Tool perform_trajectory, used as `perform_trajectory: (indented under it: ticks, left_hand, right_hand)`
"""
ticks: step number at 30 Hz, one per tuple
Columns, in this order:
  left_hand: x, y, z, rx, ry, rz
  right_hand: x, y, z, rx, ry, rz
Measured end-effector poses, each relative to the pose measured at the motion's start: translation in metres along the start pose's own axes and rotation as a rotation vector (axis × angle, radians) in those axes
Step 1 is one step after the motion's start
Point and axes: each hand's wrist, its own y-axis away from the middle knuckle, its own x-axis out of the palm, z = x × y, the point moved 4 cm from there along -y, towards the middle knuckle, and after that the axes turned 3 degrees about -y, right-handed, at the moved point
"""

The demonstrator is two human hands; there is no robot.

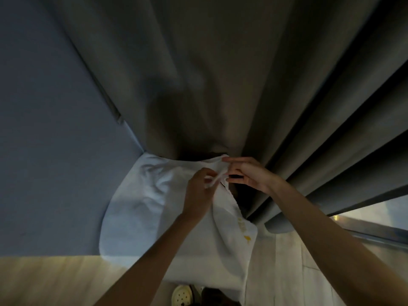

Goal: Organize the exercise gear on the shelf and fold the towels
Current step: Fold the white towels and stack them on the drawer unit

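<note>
A white towel [141, 202] hangs in front of me, draped from the top near a grey curtain, with yellow print near its right edge. My left hand [197, 191] pinches a bunched fold of the towel near its top. My right hand [247, 173] holds the towel's upper corner between thumb and fingers, close beside the left hand. What the towel hangs from is hidden behind the cloth.
A grey curtain [220, 74] in heavy folds fills the upper and right part of the view. A blue-grey wall [44, 129] stands on the left. Wood floor [55, 281] lies below, with a pale perforated clog [182, 295] at the bottom edge. A window [375, 217] shows at right.
</note>
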Motion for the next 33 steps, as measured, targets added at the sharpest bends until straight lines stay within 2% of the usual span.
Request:
perform_trajectory:
  ticks: [5, 9, 13, 16, 17, 19, 22, 24, 27, 30, 33]
  left_hand:
    - [-0.014, 0.002, 0.008, -0.074, -0.040, -0.020]
    - [-0.019, 0.004, 0.009, -0.079, -0.047, -0.018]
    - [-0.041, 0.004, 0.007, -0.031, -0.115, -0.155]
    - [-0.068, -0.010, -0.002, 0.002, -0.233, -0.255]
    - [-0.075, -0.015, -0.010, 0.014, -0.266, -0.248]
    - [-0.078, -0.025, -0.028, -0.023, -0.259, -0.124]
    - [-0.063, -0.029, -0.056, -0.048, -0.108, 0.038]
    - [-0.050, -0.024, -0.066, -0.055, -0.014, 0.072]
    - [-0.039, -0.012, -0.063, -0.177, 0.119, 0.098]
    - [-0.038, -0.004, -0.059, -0.142, 0.101, 0.112]
    - [-0.042, 0.003, -0.063, -0.035, -0.040, 0.137]
  right_hand:
    - [0.017, 0.007, -0.007, -0.073, -0.025, 0.004]
    - [0.023, 0.010, -0.009, -0.197, 0.076, -0.173]
    - [0.010, 0.033, 0.015, -0.394, 0.217, -0.289]
    - [0.000, 0.062, 0.044, -0.505, 0.201, -0.390]
    - [0.001, 0.071, 0.051, -0.532, 0.155, -0.386]
    - [0.011, 0.085, 0.058, -0.564, 0.076, -0.341]
    - [0.029, 0.092, 0.054, -0.588, 0.062, -0.328]
    - [0.035, 0.093, 0.047, -0.612, 0.084, -0.377]
    - [0.038, 0.094, 0.036, -0.604, 0.035, -0.397]
    - [0.040, 0.097, 0.025, -0.590, -0.010, -0.378]
    - [0.044, 0.101, 0.020, -0.624, 0.019, -0.388]
